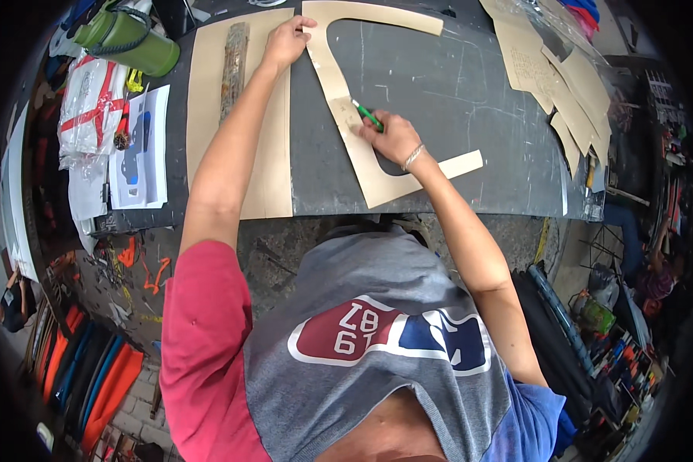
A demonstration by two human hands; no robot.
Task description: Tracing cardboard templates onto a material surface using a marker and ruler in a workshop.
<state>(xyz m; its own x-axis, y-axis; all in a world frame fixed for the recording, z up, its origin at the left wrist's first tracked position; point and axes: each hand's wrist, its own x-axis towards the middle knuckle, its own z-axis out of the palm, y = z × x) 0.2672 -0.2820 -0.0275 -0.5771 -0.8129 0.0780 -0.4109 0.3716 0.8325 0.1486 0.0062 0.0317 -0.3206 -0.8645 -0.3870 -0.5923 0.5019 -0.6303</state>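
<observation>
A C-shaped brown cardboard template [327, 73] lies flat on the dark work table [508, 146]. At its upper left corner is my left hand [287, 44], fingers bent and closed on the cardboard's edge. My right hand [393, 138] is closed around a slim green pen-like tool [369, 115], whose pale tip points up and left onto the template's left strip. I cannot tell whether the tool is a pen or a cutter. Left of the template, a larger flat cardboard sheet [269, 165] lies under my left forearm, with a worn, tape-covered bar [234, 65] on it.
Several cardboard pieces [527, 61] are stacked at the far right. A green bottle [127, 42], a plastic-wrapped package [92, 108] and printed sheets [150, 154] occupy the left end. Rolls of dark material [550, 331] stand right of me; folded coloured sheets [92, 377] are at lower left.
</observation>
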